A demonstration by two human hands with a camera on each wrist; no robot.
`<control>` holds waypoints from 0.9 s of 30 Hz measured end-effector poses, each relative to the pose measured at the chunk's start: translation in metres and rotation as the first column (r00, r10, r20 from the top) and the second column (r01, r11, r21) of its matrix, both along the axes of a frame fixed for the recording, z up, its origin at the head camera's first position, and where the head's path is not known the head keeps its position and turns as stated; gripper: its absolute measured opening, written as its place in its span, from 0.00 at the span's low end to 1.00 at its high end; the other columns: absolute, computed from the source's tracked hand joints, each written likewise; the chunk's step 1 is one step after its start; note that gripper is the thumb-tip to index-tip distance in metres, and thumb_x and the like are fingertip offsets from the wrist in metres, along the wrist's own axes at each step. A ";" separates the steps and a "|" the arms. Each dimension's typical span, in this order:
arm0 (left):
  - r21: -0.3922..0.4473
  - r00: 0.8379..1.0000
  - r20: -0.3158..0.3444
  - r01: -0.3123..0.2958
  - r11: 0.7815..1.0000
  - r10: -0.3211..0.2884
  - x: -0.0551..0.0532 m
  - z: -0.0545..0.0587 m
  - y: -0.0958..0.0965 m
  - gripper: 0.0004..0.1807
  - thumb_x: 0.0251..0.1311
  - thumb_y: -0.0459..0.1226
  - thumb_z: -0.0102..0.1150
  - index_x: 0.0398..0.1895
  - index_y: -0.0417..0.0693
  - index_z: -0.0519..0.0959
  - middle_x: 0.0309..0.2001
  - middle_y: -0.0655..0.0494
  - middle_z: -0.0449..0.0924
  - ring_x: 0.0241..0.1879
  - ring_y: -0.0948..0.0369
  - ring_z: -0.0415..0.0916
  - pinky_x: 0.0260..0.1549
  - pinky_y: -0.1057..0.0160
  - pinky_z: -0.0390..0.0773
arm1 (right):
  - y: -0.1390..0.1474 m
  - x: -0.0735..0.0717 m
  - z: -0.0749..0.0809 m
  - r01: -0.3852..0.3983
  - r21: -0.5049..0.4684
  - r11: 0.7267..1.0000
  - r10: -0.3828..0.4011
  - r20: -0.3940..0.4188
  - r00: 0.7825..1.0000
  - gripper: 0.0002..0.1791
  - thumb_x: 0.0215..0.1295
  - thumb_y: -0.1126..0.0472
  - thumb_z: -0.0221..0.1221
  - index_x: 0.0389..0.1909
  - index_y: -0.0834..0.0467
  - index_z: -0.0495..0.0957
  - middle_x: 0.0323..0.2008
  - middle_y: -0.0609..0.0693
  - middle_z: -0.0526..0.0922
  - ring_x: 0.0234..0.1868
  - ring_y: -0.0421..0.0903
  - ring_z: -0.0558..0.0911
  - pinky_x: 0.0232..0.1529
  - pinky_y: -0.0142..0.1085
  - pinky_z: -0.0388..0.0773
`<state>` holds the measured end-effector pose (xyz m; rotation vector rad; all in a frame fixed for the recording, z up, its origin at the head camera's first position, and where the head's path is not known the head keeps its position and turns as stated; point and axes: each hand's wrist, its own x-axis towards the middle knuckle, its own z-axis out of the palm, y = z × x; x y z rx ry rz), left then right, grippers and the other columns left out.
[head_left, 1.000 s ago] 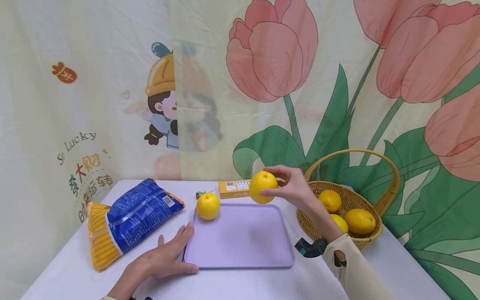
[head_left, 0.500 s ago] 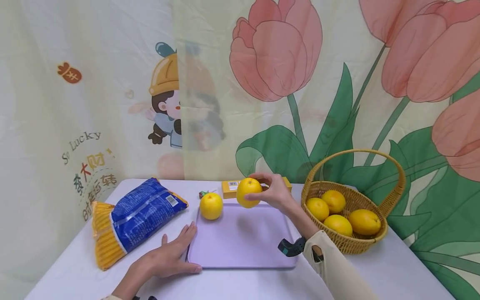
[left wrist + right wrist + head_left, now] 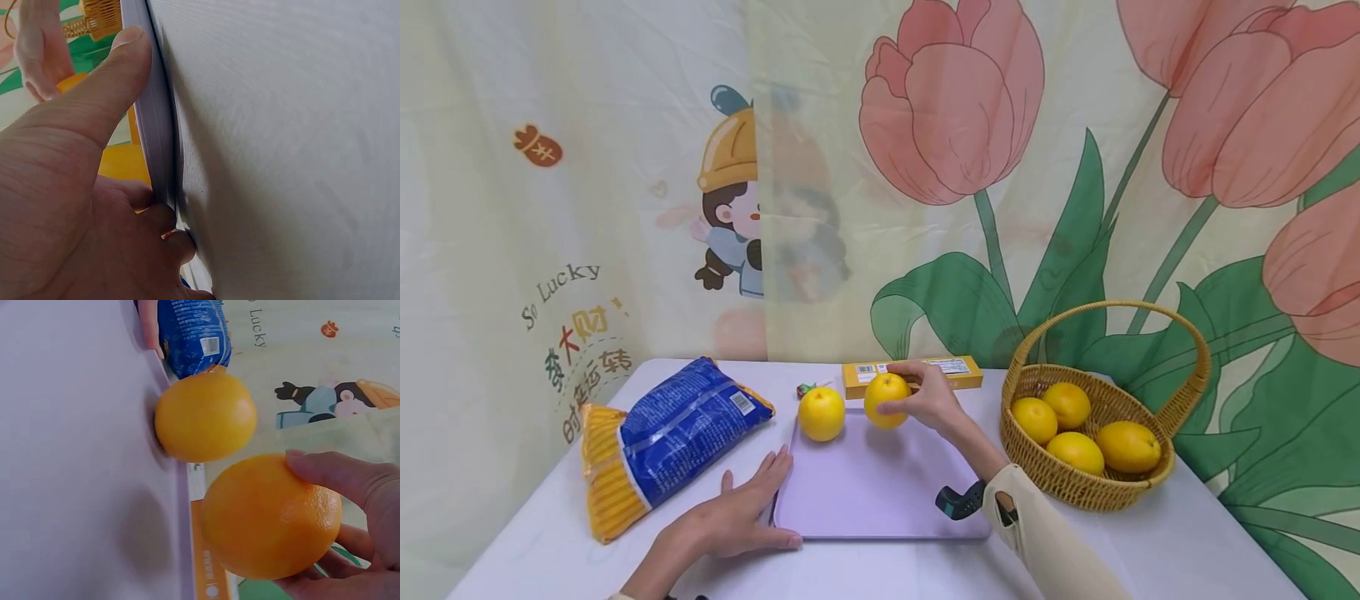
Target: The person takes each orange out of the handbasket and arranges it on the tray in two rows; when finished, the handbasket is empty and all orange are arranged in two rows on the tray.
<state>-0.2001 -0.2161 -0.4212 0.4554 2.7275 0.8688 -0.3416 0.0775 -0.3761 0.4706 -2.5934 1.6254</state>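
Note:
My right hand [image 3: 931,397] grips a yellow-orange orange [image 3: 882,402] between thumb and fingers, over the back part of a lilac tray [image 3: 868,496]. A shadow lies on the tray below this fruit, apart from it in the right wrist view. Another orange [image 3: 206,417] rests on the tray's back left corner, left of the held one. With fingers extended, my left hand [image 3: 733,515] lies along the tray's left edge; its thumb [image 3: 119,69] reaches the front rim in the left wrist view.
At the right stands a wicker basket [image 3: 1105,492] with several yellow fruits and a tall handle. A blue and yellow bag [image 3: 681,437] lies at the left. Behind the tray are a flat orange box [image 3: 962,379] and a small wrapped lollipop [image 3: 806,389]. A printed curtain [image 3: 820,275] hangs behind.
My right hand has carried the orange left from near the basket and lowered it closer to the tray. The left hand has stayed at the tray's edge.

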 end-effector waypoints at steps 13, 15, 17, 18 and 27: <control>0.001 0.999 0.036 -0.012 1.000 0.012 -0.001 0.001 0.001 0.66 0.58 0.57 0.78 0.86 0.32 0.49 0.86 0.32 0.42 0.85 0.34 0.39 0.70 0.17 0.25 | -0.007 -0.006 -0.013 0.022 0.040 0.999 -0.024 0.045 0.999 0.35 0.51 0.70 0.82 0.63 0.65 0.85 0.62 0.60 0.83 0.59 0.58 0.84 0.63 0.48 0.85; 0.002 0.999 0.033 -0.011 1.000 0.011 -0.001 0.001 0.001 0.66 0.59 0.57 0.78 0.86 0.32 0.49 0.86 0.32 0.41 0.85 0.35 0.39 0.70 0.17 0.25 | -0.007 -0.006 -0.015 0.026 0.039 0.999 -0.028 0.050 0.998 0.34 0.50 0.70 0.82 0.62 0.64 0.85 0.62 0.59 0.84 0.60 0.59 0.84 0.64 0.49 0.84; 0.004 1.000 0.025 -0.006 1.000 0.006 -0.001 0.000 0.001 0.66 0.59 0.57 0.78 0.86 0.31 0.49 0.86 0.31 0.42 0.85 0.34 0.39 0.70 0.17 0.26 | -0.007 -0.007 -0.017 0.028 0.038 0.999 -0.030 0.048 0.998 0.34 0.49 0.70 0.82 0.61 0.64 0.86 0.62 0.60 0.84 0.60 0.59 0.84 0.64 0.49 0.84; 0.006 1.000 0.022 -0.006 1.000 0.006 -0.001 0.000 0.001 0.66 0.59 0.57 0.78 0.86 0.31 0.49 0.86 0.32 0.42 0.85 0.34 0.39 0.70 0.17 0.26 | -0.007 -0.008 -0.018 0.029 0.039 0.999 -0.030 0.045 0.999 0.34 0.49 0.70 0.82 0.61 0.64 0.86 0.62 0.59 0.84 0.60 0.59 0.83 0.65 0.50 0.84; 0.012 1.000 0.029 -0.006 1.000 0.006 -0.001 0.001 0.000 0.66 0.59 0.56 0.78 0.86 0.32 0.49 0.86 0.33 0.42 0.85 0.35 0.39 0.70 0.17 0.25 | -0.001 -0.015 -0.029 0.014 0.036 0.999 -0.016 0.052 0.999 0.34 0.50 0.69 0.83 0.62 0.60 0.86 0.62 0.57 0.84 0.61 0.57 0.83 0.66 0.49 0.82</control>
